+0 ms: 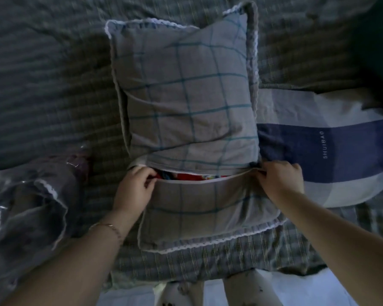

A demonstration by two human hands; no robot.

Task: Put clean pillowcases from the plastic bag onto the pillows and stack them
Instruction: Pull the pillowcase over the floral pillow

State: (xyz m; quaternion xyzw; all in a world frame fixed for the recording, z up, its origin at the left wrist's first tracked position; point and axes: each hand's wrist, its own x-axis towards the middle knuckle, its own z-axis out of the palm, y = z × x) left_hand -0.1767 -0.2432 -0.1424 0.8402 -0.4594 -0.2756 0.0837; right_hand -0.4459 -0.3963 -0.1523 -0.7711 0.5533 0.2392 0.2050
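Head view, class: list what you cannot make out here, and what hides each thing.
Head view throughout:
1. Inner pillow: only a red patterned strip shows at the opening; the checked pillowcase covers the rest.
2. Plastic bag: cut by the left edge; contents dim behind glare.
3. Dark green thing, top right: cut by the edge, too dark to name.

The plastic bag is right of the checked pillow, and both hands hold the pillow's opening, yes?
No. The head view shows the plastic bag left of the checked pillow. The left hand and right hand do hold its opening.
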